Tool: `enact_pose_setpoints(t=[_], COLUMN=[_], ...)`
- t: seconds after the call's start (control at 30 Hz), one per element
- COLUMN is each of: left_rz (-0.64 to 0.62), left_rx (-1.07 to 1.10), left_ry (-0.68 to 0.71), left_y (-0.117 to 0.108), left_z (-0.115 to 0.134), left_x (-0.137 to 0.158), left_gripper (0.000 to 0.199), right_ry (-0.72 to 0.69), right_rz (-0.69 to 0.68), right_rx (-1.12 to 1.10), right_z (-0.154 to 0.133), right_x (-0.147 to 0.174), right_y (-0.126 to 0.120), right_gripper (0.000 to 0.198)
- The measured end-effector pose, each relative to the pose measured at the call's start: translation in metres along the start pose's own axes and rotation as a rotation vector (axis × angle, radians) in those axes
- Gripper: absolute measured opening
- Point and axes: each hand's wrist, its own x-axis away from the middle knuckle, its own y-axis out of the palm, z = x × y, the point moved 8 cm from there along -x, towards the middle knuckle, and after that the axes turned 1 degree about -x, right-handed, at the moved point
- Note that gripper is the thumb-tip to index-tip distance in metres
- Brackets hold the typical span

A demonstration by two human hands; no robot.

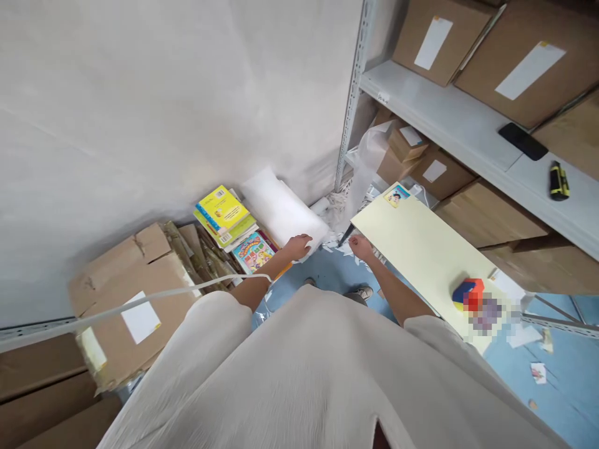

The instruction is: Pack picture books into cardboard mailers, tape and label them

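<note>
My left hand [298, 247] is over the near end of a white, soft-looking foam sheet bundle [283, 212]; its fingers are loosely bent and a little apart. I cannot tell whether it touches the bundle. Just left of it lie stacked children's books, with a yellow book [223, 210] on top and a colourful picture book [253, 252] lower down. My right hand [360, 247] is closed beside the left end of a pale yellow table [412, 243], near its dark leg. What its fingers hold, if anything, is hidden. A small picture card [396, 195] lies on that table end.
A red, blue and yellow object [468, 294] sits on the table's near end. Cardboard boxes [510, 56], a black phone-like object [523, 141] and a yellow-black cutter-like tool [558, 181] are on the shelf [449, 112]. Flattened cardboard [154, 274] stands left; scraps litter the blue floor [571, 374].
</note>
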Motion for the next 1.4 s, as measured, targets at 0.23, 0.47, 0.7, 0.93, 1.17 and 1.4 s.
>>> enact_pose_setpoints(t=[0.23, 0.47, 0.7, 0.93, 1.17, 1.4], left_rz=[-0.023, -0.051, -0.090, -0.104, -0.122, -0.121], left_rx=[0.030, 0.119, 0.161, 0.248, 0.299, 0.323], left_ry=[-0.076, -0.154, -0.247, -0.320, -0.354, -0.350], left_y=[0.008, 0.020, 0.029, 0.051, 0.060, 0.059], left_z=[-0.053, -0.072, -0.078, -0.082, -0.084, -0.084], left_x=[0.020, 0.012, -0.003, -0.014, -0.018, -0.018], left_gripper=[0.056, 0.059, 0.057, 0.057, 0.059, 0.061], right_ry=[-0.110, -0.157, -0.217, -0.226, -0.318, -0.374], right_rz=[-0.107, -0.166, -0.272, -0.334, -0.312, -0.266], right_rx=[-0.011, -0.040, -0.065, 0.016, -0.074, -0.131], right_z=[-0.065, -0.090, -0.116, -0.118, -0.126, -0.149], right_x=[-0.015, -0.050, -0.094, -0.112, -0.114, -0.110], right_y=[0.052, 0.073, 0.105, 0.135, 0.135, 0.118], right_gripper=[0.026, 0.041, 0.045, 0.046, 0.043, 0.039])
